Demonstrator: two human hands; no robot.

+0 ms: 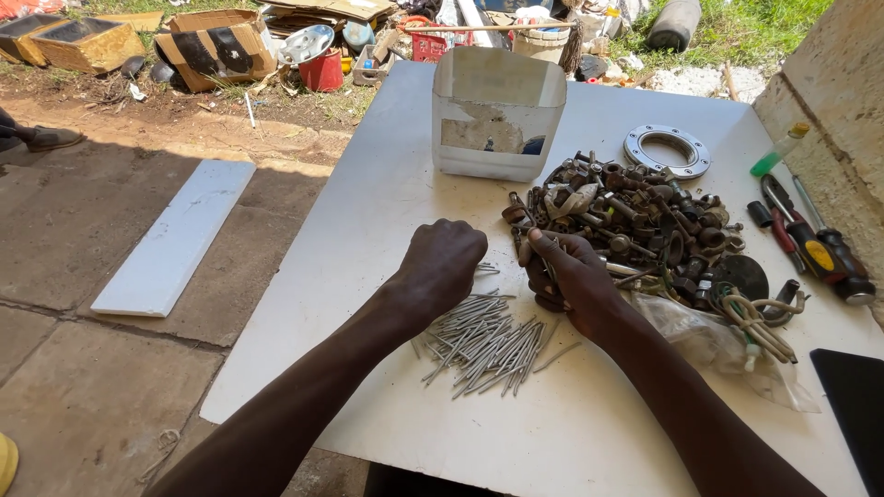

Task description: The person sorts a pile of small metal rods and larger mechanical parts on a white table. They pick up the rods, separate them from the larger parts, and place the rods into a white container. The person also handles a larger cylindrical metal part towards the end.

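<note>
Sorting hardware on a white table: two bare hands at mid-frame, between a nail pile and a scrap-metal heap.

Left hand, centre of frame: curled into a loose fist, knuckles up, resting just above the pile of grey nails; whether it holds anything cannot be told. Right hand, just right of centre: fingers pinched on a thin metal piece, likely a nail, at the left edge of the heap of rusty nuts, bolts and fittings. Nails lie lower centre, beneath and between both wrists. Cut white plastic container, upper centre, open-topped. Metal flange ring, upper right. Pliers and screwdrivers, right edge. Clear plastic bag, lower right, under the right forearm. White board on paving, left.
</note>
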